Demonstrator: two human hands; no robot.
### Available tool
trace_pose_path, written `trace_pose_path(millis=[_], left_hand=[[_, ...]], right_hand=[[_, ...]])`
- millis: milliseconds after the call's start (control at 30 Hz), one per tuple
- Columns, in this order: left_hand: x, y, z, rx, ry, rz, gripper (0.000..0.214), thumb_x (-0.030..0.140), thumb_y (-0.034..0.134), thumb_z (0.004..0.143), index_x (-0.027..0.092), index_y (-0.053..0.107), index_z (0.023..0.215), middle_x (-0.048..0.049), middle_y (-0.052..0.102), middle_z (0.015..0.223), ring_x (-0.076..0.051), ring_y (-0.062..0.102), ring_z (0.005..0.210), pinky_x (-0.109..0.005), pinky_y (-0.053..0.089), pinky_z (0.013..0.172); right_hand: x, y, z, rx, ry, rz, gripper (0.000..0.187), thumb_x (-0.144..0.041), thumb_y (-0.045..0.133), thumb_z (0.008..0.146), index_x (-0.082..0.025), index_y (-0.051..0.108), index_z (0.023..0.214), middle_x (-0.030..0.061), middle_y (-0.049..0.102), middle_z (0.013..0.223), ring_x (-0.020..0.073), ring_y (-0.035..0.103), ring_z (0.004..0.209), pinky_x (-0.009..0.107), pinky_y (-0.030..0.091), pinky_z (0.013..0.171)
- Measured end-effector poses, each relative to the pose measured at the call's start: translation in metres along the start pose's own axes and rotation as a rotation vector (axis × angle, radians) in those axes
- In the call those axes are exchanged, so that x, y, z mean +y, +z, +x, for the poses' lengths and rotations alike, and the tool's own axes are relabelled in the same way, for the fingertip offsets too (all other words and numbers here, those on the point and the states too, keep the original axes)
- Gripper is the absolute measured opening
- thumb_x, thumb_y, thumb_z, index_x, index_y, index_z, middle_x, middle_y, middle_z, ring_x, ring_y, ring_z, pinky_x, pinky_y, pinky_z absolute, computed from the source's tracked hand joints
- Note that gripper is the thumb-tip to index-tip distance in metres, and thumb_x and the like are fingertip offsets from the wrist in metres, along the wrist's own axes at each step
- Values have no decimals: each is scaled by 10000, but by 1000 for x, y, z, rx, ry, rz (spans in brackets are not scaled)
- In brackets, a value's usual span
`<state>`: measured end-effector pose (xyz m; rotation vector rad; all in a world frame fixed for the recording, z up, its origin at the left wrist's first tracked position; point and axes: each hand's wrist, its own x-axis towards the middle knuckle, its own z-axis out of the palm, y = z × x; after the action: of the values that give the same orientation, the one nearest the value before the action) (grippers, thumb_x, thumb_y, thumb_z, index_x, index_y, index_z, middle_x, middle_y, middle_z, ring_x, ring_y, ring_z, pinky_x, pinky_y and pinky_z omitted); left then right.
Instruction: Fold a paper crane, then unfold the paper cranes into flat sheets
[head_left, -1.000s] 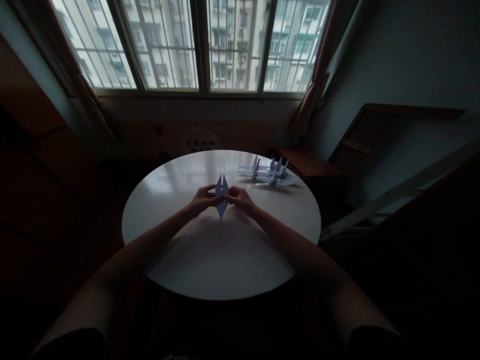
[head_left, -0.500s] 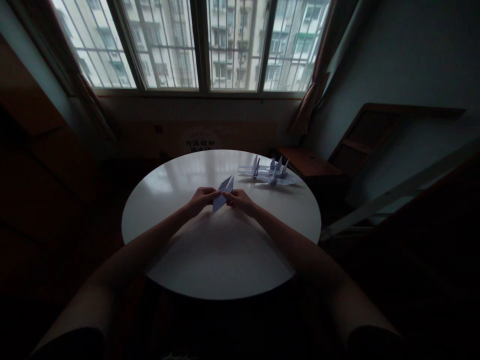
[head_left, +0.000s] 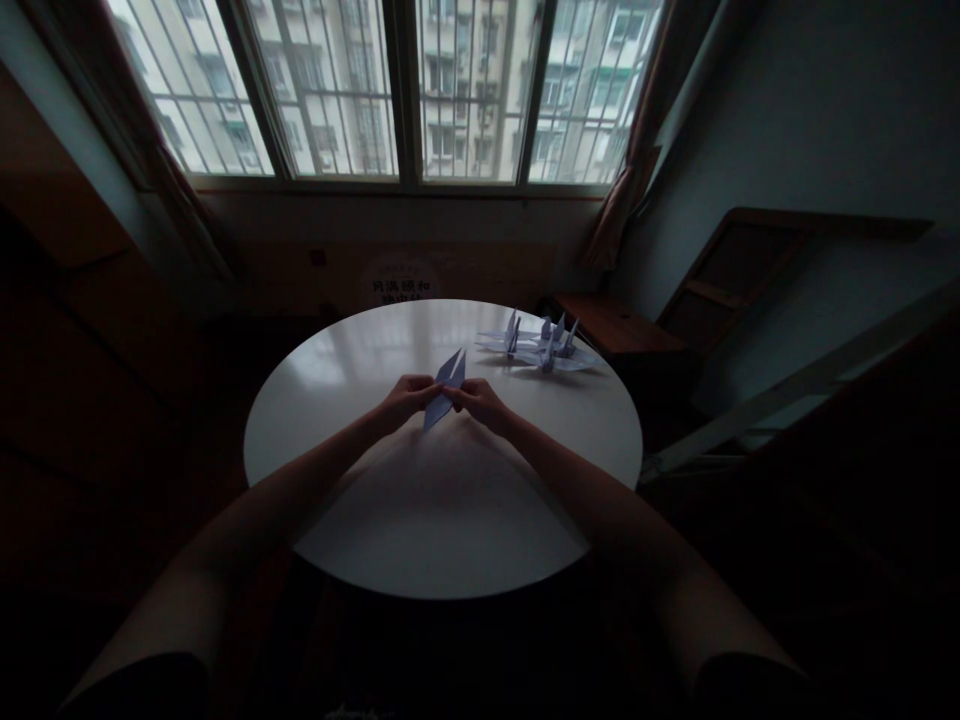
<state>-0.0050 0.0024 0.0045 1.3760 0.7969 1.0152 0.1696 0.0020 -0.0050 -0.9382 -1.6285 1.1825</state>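
Observation:
Between my two hands is a folded piece of origami paper [head_left: 436, 410], pale blue-white and diamond-shaped, with two points split apart at its far end. My left hand [head_left: 409, 396] pinches its left edge, the thumb lying across the paper. On the other edge, my right hand [head_left: 480, 400] grips it with thumb and fingers near the middle. The paper is held tilted above the white table, its near point toward me. Fingers beneath the paper are partly hidden.
Several folded paper cranes [head_left: 549, 355] stand together at the far right of the round white table [head_left: 442, 540]. Behind the table are a barred window [head_left: 472, 100] and a low brown wooden piece [head_left: 622, 325]. A slanted pale bar [head_left: 720, 425] is at the right.
The paper has shifted very slightly, its near point a little lower and closer to me. My right hand's fingers have closed in slightly on it. The cranes have not moved.

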Motion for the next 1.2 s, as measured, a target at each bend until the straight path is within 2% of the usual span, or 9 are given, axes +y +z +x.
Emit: trace_pose_path(millis=[133,300,500,633,1033,1200], left_hand=[[-2,-3,1,-3,15,38,429,483,808,645,99,619,643,-26,618,599,-112,574,532,-220,401,504],[-5,-5,2,-15,23,12,405,458,803,667,96,620,671,-34,640,616,-123,601,545,-222,423,513],[0,0,0,-144,-38,-201,376,402,800,685,64,644,741,-89,674,640,-190,667,584,-266,492,566],[4,2,-2,-173,-67,-283,334,356,799,690,63,649,750,-100,687,655,-203,673,579,-282,513,576],[-3,-5,0,-94,-99,-180,339,312,810,663,60,669,840,-87,702,728,-171,671,635,-261,507,613],[-2,-4,-1,-161,-72,-183,349,322,790,691,58,676,888,-111,710,771,-194,686,685,-281,509,650]], right_hand=[[4,1,-2,-94,135,30,582,-699,672,656,-122,634,591,23,576,514,85,494,456,205,343,424],[6,1,-2,-142,180,92,569,-680,699,647,-116,636,614,28,599,541,84,513,462,198,355,410],[5,2,-1,-199,22,202,534,-638,704,676,-110,642,627,27,609,571,101,556,546,248,457,567],[4,3,-1,-232,13,238,522,-629,696,696,-110,656,662,31,619,605,109,569,573,264,461,599],[9,2,-2,-153,59,215,532,-633,725,653,-107,643,647,18,607,576,99,556,538,248,434,558],[7,1,-1,-162,39,228,503,-601,749,640,-107,655,635,17,608,566,100,554,535,251,445,560]])
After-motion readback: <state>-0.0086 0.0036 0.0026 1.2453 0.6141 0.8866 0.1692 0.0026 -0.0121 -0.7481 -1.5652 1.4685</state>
